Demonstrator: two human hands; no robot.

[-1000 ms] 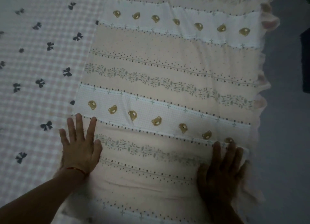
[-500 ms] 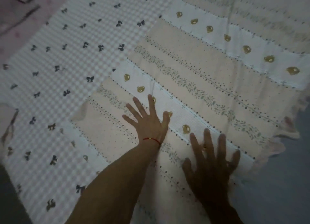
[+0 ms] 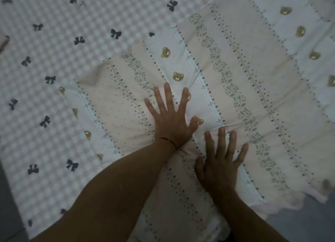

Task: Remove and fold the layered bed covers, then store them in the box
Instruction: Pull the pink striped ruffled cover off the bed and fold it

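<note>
A cream and white striped cover (image 3: 253, 82) printed with small bears, leaves and dots lies folded flat on the bed, its frilly edge at the lower right. My left hand (image 3: 170, 118), a red thread at its wrist, presses flat on the cover with fingers spread. My right hand (image 3: 220, 162) presses flat just to the right of it and nearer to me, fingers spread too. Small creases run out from under both hands. No box is in view.
Under the folded cover lies a pink and white checked sheet (image 3: 63, 78) with dark bows, filling the left and top. Grey floor shows at the lower right (image 3: 308, 223) and at the lower left corner.
Both hands have slid across the cover and come close together, the left from the cover's left edge toward its middle. The view has swung left and tilted, so the stripes now run diagonally.
</note>
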